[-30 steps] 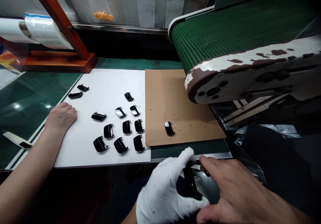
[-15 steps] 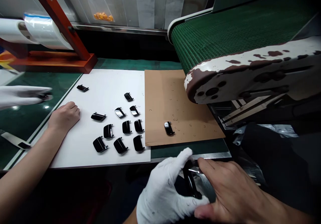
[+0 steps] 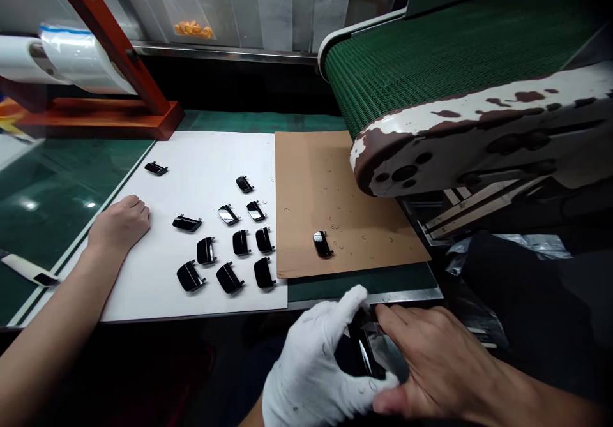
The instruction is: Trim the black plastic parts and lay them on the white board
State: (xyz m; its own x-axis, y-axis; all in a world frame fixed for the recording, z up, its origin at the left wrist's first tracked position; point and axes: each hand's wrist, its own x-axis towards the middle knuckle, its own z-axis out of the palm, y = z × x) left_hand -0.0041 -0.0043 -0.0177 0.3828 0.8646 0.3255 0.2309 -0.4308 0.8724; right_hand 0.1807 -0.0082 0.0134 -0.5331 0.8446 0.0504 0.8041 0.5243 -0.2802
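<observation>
My left hand [image 3: 316, 366], in a white glove, is closed around the edges of a glossy black plastic part [image 3: 368, 350] in front of the table's edge. Thumb and fingers hold its two ends. Bare and curled, my right hand [image 3: 435, 357] meets the part's right side. A greyish, shiny thing shows between its fingers and the part, too hidden to name. One similar black part [image 3: 322, 244] lies on the brown cardboard [image 3: 306, 178], among small curled shavings. Several more black parts [image 3: 230, 277] are spread over the white board [image 3: 211, 159].
Another person's bare hand [image 3: 119, 223] rests, curled, on the white board's left side. A green conveyor belt [image 3: 407, 63] overhangs the cardboard at right. Film rolls [image 3: 81, 60] sit on an orange-red stand [image 3: 138, 50] at the back left. A white-handled tool [image 3: 29, 267] lies at far left.
The other person's white-gloved hand, with a dark thing in it, has left the view at the left. My hands hold nearly the same pose; the shiny metal by my right fingertips shows less.
</observation>
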